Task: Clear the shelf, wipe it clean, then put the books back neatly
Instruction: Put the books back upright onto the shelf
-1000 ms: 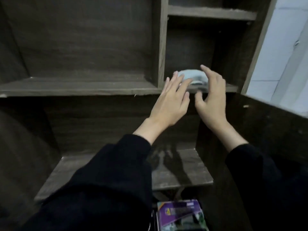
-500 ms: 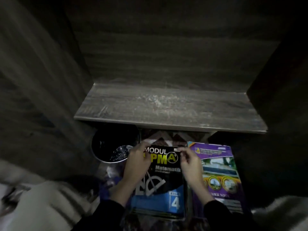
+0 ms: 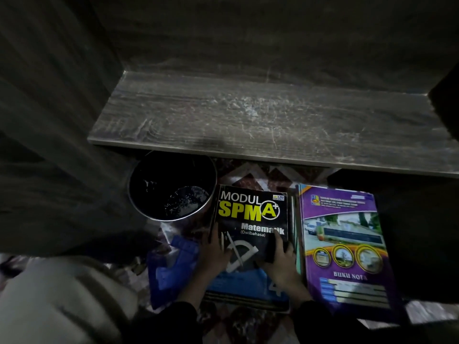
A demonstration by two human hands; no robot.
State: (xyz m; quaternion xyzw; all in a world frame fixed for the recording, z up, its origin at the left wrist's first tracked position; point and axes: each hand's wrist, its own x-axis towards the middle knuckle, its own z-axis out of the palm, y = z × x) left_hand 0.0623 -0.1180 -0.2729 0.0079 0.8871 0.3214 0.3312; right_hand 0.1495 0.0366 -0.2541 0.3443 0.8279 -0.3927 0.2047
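This is looking like a study corner in a home. A dark wood-grain shelf (image 3: 248,120), scuffed and dusty, is standing low over a patterned carpet (image 3: 250,173) that is covering the floor. School books are lying on that carpet: a maths workbook (image 3: 250,212) and a purple note book (image 3: 342,234) beside it. A round metal bucket (image 3: 171,187) is sitting just under the shelf edge, and pale fabric (image 3: 49,299) is lying at the lower left.

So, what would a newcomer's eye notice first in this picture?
First the black maths book with its yellow SPM title, low in the middle, held at its sides by the left hand and the right hand. Then the purple note book right of it, and the scratched shelf above.
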